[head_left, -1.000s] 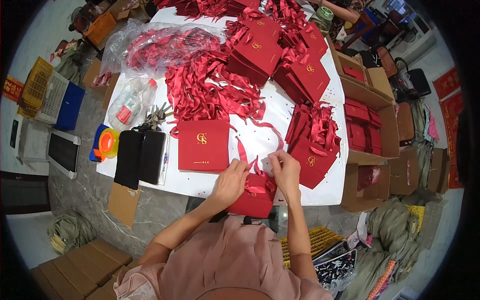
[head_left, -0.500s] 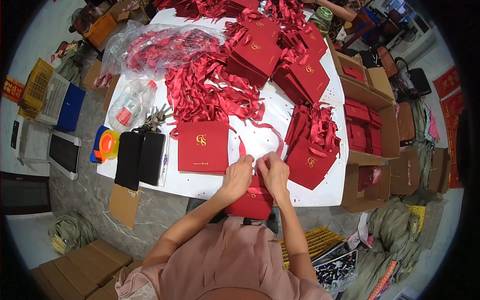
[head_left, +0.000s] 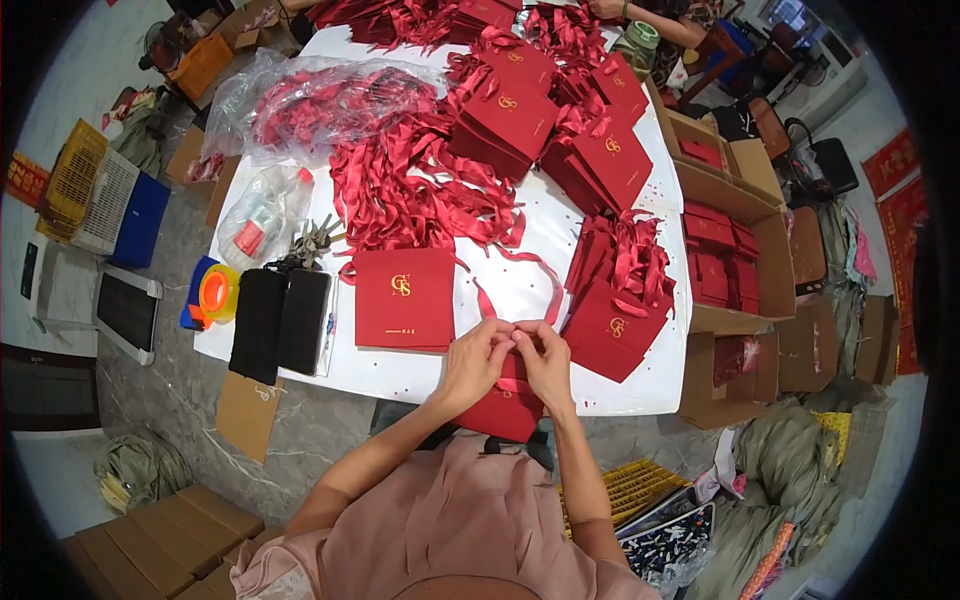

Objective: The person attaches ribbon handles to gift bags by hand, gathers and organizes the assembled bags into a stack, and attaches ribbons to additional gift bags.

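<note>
A: Where were the person's two hands?

B: Close together at the counter's [head_left: 545, 215] near edge, above a red bag [head_left: 503, 415]. The left hand [head_left: 474, 366] had its fingers bent inward, and the right hand [head_left: 544, 366] mirrored it, the tips meeting in the middle.

A: What did they have hold of?

B: I couldn't tell. The fingers hid whatever was between the tips. A red ribbon [head_left: 484, 303] lay in a loose loop on the counter and ran down to the hands, but its end was out of sight behind them.

A: And the bag itself?

B: Below the hands, partly covered by them, its lower part showing toward the person's lap.

A: What stood around it?

B: A flat red stack [head_left: 405, 300] with a gold emblem was just left of the hands, and beyond that a heap of loose ribbons [head_left: 420, 195]. To the right lay a bundle of ribboned bags [head_left: 620, 325].

A: Anything farther left?

B: A black pouch [head_left: 257, 325], a dark flat case [head_left: 304, 320] beside it, and a bunch of keys [head_left: 318, 240] above them. Past the counter's right side was an open carton [head_left: 772, 265] holding red pieces.
</note>
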Demonstrator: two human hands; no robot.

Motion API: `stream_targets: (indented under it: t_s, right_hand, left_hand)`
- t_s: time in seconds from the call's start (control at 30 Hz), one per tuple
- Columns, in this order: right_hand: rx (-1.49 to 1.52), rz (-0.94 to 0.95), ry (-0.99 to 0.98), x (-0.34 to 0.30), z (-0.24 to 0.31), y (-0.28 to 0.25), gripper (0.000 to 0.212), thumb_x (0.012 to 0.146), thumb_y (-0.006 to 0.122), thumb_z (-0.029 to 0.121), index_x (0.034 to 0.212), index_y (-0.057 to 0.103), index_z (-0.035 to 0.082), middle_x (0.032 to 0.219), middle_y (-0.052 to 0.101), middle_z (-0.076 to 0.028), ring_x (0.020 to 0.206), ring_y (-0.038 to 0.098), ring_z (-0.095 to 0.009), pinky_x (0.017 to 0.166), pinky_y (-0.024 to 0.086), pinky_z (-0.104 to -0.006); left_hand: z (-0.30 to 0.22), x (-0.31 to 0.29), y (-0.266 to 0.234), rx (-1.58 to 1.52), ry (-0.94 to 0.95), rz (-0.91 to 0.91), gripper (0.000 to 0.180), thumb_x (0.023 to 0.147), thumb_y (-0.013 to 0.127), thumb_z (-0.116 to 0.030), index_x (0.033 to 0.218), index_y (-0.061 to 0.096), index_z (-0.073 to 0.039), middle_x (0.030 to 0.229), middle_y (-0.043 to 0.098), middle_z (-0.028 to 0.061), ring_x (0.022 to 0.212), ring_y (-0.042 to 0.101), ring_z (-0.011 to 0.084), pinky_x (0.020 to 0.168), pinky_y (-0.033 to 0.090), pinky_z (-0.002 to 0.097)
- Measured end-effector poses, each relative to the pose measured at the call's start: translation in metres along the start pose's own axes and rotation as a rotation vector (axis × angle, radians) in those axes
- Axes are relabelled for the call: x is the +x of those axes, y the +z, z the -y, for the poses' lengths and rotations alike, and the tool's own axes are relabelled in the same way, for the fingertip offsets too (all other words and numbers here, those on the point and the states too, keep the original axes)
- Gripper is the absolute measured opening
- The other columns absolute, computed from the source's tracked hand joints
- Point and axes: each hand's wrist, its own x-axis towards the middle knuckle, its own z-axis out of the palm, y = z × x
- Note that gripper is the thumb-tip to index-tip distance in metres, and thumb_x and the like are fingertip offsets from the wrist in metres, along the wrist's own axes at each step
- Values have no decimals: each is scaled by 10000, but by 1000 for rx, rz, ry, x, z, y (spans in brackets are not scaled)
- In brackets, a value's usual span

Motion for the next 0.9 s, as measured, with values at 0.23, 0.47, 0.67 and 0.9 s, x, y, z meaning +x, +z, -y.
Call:
stream_targets:
  t_s: [0.23,0.47,0.67,0.9]
  right_hand:
    - [170,-123,-41,-8,8,-12,82,971,621,80,990,641,3,804,611,23,737,550,-55,679,458,-219]
    - [285,-93,47,0,18,-27,117,986,610,116,974,637,3,778,596,30,714,515,-32,633,421,-207]
    - [103,-331,-111,32,31,-43,123,1000,591,128,991,619,9,854,598,33,758,513,-38,662,422,-203]
    - [378,-310,-56,23,47,-50,275,1010,574,134,1264,593,28,1066,656,-48,885,623,-95,731,511,-234]
  left_hand:
    - [-9,-12,-15,211,246,-134,293,880,672,-101,1158,610,-34,1073,652,176,1033,584,365,890,478,433]
    - [-7,-33,-24,-92,-68,262,586,902,713,-210,1369,414,-20,1096,672,249,1020,661,426,817,530,451]
    - [-22,-44,-37,-146,-70,302,481,888,719,-170,1271,470,-21,975,704,228,941,688,411,753,552,425]
    - [-13,-40,-38,-500,-205,187,445,881,736,-89,1258,521,14,1118,687,126,1032,664,180,886,521,306]
